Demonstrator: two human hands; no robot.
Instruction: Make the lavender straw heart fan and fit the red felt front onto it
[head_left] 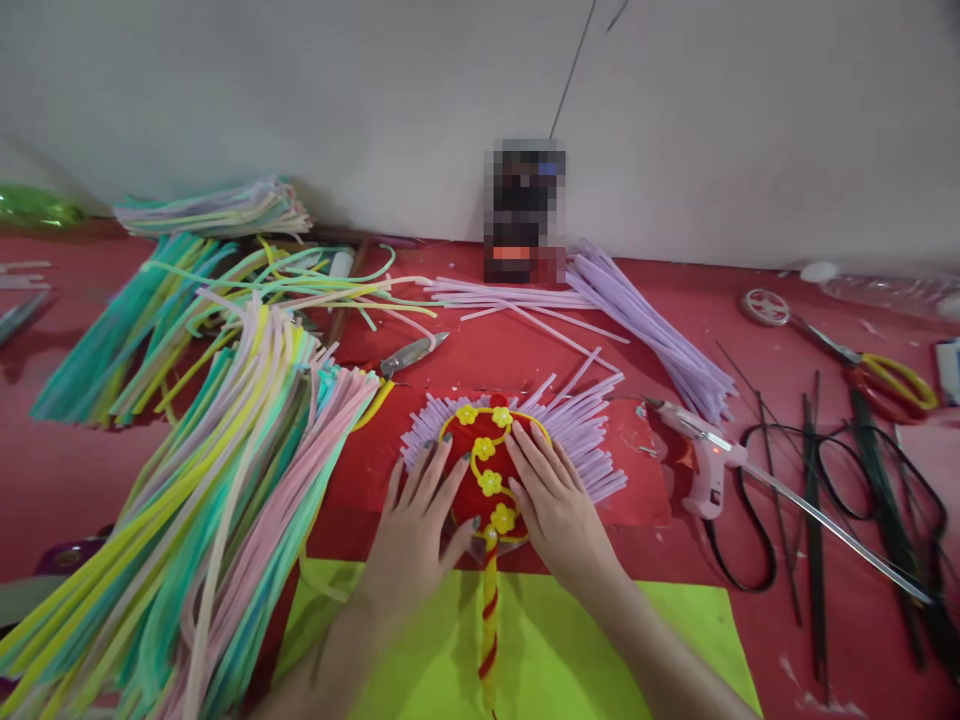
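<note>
A red round craft fan (480,452) with a yellow rim and small yellow flowers lies on the red table, fringed with lilac pipe cleaners (585,425). Its red-and-yellow striped handle (489,630) runs toward me over a lime-green sheet (600,650). My left hand (420,525) lies flat on the fan's left half, fingers spread. On the fan's right half my right hand (551,495) presses flat, fingers stretched out. Neither hand holds anything.
Big bundles of pastel pipe cleaners (217,480) fill the left side. Loose lilac ones (652,335) lie behind. A pink glue gun (705,465), black wires (832,470), yellow-handled scissors (885,375) and small cutters (409,353) lie around. A wall stands behind.
</note>
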